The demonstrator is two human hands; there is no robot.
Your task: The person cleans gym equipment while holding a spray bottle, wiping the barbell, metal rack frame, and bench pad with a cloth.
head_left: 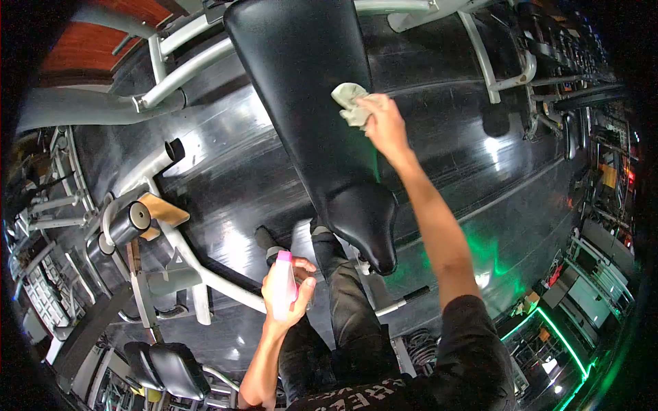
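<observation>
A black padded weight bench [295, 75] stretches from the top of the view down to a narrow padded end near my legs. My right hand [388, 130] is closed on a pale crumpled cloth [349, 99], which lies at the right edge of the bench pad. Lower down, beside my thighs, my left hand [302, 309] is wrapped round a spray bottle with a pink top [283, 256]. Part of the bottle is hidden by my fingers, and its white portion is washed out by glare.
Grey metal frame tubes [188, 72] flank the bench at upper left. A machine with a round roller pad [139, 215] stands left of my legs. A black seat [179, 370] is at lower left. Equipment racks [548, 82] line the right side. The dark floor [229, 178] is shiny.
</observation>
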